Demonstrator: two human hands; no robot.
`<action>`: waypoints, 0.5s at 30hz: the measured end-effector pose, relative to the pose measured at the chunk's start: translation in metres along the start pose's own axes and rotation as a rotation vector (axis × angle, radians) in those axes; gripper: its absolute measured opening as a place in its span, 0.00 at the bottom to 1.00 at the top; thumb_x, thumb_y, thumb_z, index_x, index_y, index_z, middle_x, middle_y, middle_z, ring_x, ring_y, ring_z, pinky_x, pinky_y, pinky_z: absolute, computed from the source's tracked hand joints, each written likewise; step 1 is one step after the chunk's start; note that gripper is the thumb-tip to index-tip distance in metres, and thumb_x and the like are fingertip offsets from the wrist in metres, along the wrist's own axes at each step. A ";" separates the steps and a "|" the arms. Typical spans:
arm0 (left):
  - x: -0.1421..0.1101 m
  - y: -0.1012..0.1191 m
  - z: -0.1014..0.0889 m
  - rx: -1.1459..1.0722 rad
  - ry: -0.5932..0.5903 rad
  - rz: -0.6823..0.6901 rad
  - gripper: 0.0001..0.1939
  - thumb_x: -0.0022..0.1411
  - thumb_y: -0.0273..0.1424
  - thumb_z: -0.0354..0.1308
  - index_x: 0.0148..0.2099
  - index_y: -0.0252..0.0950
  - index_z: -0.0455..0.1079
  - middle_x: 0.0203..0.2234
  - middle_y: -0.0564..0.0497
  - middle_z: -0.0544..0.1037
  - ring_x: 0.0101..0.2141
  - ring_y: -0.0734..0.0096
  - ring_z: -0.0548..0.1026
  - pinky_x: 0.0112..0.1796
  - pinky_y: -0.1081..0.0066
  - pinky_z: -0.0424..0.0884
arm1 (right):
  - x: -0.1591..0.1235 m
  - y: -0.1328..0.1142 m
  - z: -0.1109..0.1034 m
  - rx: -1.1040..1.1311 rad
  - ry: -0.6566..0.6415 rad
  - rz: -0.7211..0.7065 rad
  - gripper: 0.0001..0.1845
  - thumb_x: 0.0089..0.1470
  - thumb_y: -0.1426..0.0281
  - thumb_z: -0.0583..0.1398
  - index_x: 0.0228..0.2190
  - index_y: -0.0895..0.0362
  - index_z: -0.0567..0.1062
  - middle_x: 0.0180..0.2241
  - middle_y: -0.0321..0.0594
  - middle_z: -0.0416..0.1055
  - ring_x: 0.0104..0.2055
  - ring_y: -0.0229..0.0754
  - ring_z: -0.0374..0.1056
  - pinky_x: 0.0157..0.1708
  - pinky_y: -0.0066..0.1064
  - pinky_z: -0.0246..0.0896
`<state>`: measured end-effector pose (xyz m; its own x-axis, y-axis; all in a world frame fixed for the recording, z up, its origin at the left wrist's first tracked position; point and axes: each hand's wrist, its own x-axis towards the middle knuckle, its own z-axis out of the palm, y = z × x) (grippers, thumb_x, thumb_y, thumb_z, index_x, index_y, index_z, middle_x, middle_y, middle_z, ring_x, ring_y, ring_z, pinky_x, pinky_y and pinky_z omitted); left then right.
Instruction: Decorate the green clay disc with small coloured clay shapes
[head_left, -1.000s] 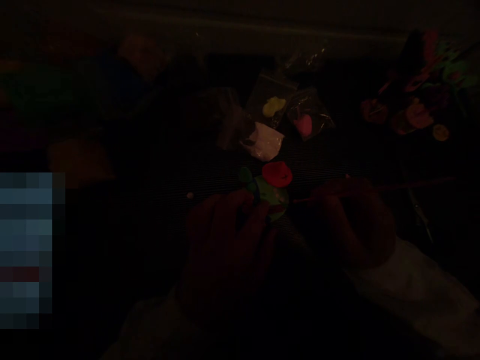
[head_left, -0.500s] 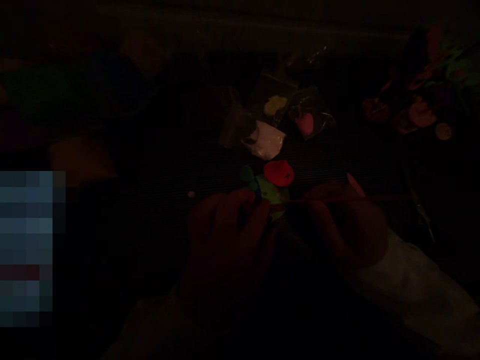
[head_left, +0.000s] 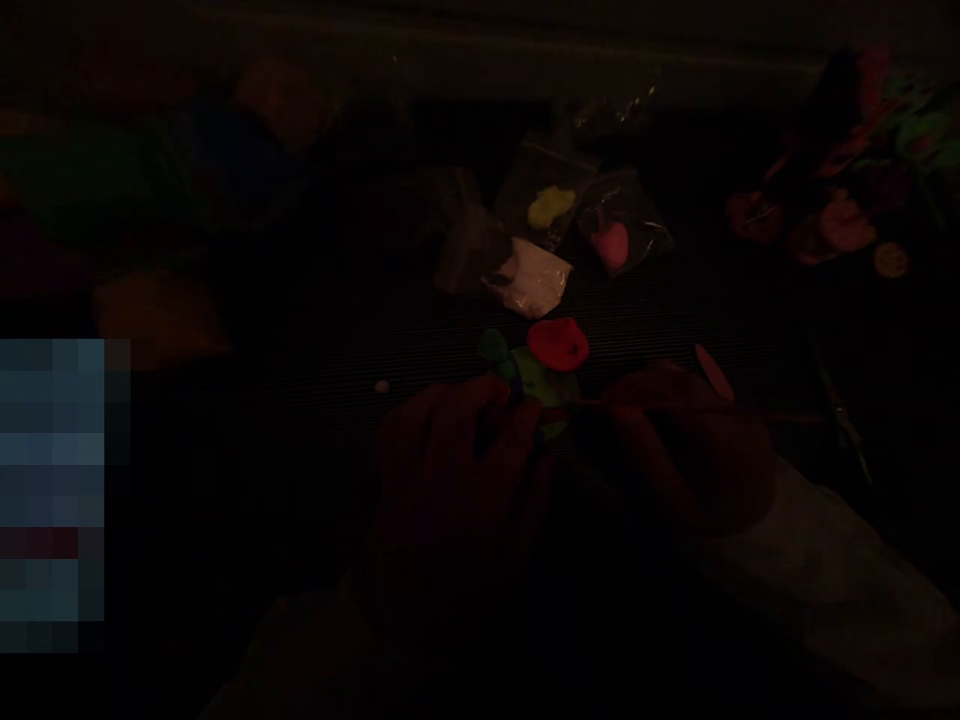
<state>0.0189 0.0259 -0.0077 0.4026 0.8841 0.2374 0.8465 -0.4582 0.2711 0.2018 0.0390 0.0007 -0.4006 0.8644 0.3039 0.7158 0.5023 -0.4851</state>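
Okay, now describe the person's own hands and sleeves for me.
The left hand and right hand are bare, without gloves. The right sleeve is pale, long and loosely creased; the left sleeve looks similar but dimmer. It is too dark to make out rings or markings.

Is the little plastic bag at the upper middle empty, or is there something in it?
Not empty: the clear bag has a yellow lump showing through its plastic.
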 end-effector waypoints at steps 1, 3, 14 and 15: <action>0.000 0.000 0.000 -0.005 0.003 0.001 0.17 0.51 0.34 0.55 0.44 0.38 0.67 0.43 0.45 0.66 0.43 0.55 0.63 0.45 0.56 0.57 | 0.000 0.000 0.000 0.000 0.002 -0.005 0.05 0.49 0.76 0.53 0.30 0.61 0.68 0.29 0.38 0.69 0.32 0.33 0.65 0.35 0.27 0.58; 0.000 0.001 0.000 -0.015 -0.019 -0.004 0.17 0.51 0.34 0.54 0.45 0.38 0.66 0.43 0.44 0.66 0.44 0.55 0.63 0.45 0.55 0.57 | 0.000 0.000 0.000 0.003 0.012 -0.003 0.05 0.49 0.76 0.53 0.31 0.61 0.68 0.29 0.38 0.70 0.32 0.33 0.65 0.35 0.27 0.58; 0.001 0.001 -0.001 -0.016 -0.021 -0.017 0.17 0.51 0.33 0.55 0.45 0.38 0.67 0.44 0.45 0.66 0.44 0.55 0.63 0.45 0.57 0.57 | -0.010 -0.001 -0.001 -0.014 0.128 0.215 0.03 0.49 0.71 0.55 0.30 0.54 0.66 0.29 0.34 0.70 0.30 0.36 0.67 0.42 0.39 0.56; 0.001 0.002 0.000 -0.012 -0.025 -0.019 0.17 0.51 0.33 0.55 0.45 0.38 0.67 0.44 0.45 0.65 0.44 0.55 0.62 0.45 0.57 0.57 | -0.010 -0.001 -0.001 -0.019 0.104 0.201 0.02 0.49 0.71 0.55 0.30 0.54 0.66 0.28 0.33 0.70 0.30 0.37 0.67 0.43 0.40 0.55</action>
<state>0.0205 0.0258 -0.0066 0.3953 0.8945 0.2089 0.8496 -0.4425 0.2870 0.2060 0.0304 -0.0011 -0.1881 0.9396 0.2861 0.7862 0.3186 -0.5295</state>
